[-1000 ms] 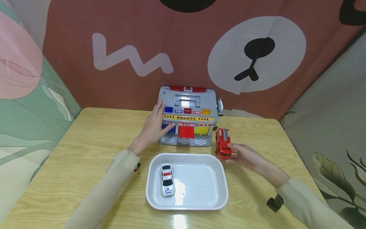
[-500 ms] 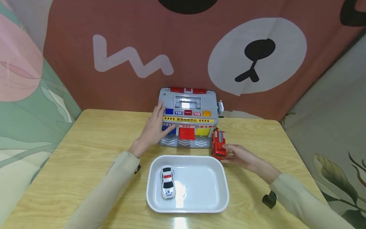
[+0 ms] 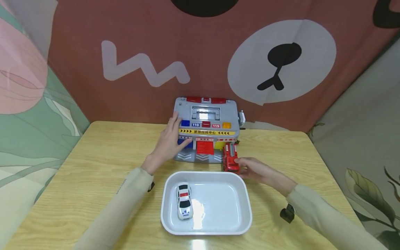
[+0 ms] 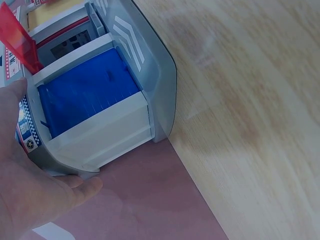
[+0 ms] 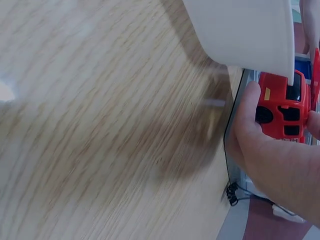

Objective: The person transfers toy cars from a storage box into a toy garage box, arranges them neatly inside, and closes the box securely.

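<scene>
A grey toy garage [image 3: 203, 107] stands at the back of the table, with blue, red and yellow doors in front. My left hand [image 3: 167, 140] holds its left corner, thumb on the front and fingers along the side. In the left wrist view the blue door [image 4: 90, 90] is down and the red door [image 4: 17, 37] sticks out, swung up. With thumb and fingers my right hand [image 3: 254, 169] grips a red toy fire truck [image 3: 230, 158] by its cab. The truck's rear points at the yellow door [image 3: 219, 145], overlapping the garage's front ramp.
Just in front of the garage is a white tray [image 3: 206, 233], holding a white toy police car [image 3: 185, 201] on its left side. A coiled dark cable [image 5: 232, 194] lies beside the garage. A patterned cloth [image 3: 140, 100] hangs close behind the table.
My right hand has carried the fire truck leftward, from beside the garage to before its yellow door. My left hand has stayed on the garage's left corner.
</scene>
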`<state>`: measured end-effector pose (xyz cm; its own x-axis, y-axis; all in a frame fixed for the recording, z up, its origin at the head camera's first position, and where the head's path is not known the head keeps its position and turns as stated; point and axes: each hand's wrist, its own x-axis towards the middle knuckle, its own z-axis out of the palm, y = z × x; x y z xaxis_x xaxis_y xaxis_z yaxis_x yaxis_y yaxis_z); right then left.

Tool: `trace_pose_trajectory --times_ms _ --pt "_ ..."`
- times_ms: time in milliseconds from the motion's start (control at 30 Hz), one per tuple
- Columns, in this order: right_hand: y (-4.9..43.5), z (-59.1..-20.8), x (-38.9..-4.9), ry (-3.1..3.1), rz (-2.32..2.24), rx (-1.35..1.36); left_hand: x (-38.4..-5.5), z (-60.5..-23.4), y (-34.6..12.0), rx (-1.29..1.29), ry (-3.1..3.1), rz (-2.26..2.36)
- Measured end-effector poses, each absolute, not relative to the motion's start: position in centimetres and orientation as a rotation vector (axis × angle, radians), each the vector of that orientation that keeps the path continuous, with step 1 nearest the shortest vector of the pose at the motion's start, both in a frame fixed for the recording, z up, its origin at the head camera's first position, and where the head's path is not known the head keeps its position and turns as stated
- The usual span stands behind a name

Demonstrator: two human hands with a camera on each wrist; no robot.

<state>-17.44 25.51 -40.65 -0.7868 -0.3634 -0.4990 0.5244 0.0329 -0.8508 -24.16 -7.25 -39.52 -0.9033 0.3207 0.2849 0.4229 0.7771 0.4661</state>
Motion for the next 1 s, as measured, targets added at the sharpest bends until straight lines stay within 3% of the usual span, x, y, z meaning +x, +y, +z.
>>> trace_pose_trajectory --times_ms 1000 --pt "20.2 -40.5 -20.2 1.687 -1.516 0.048 -24.1 -39.6 -7.3 -0.596 -2.758 -0.789"
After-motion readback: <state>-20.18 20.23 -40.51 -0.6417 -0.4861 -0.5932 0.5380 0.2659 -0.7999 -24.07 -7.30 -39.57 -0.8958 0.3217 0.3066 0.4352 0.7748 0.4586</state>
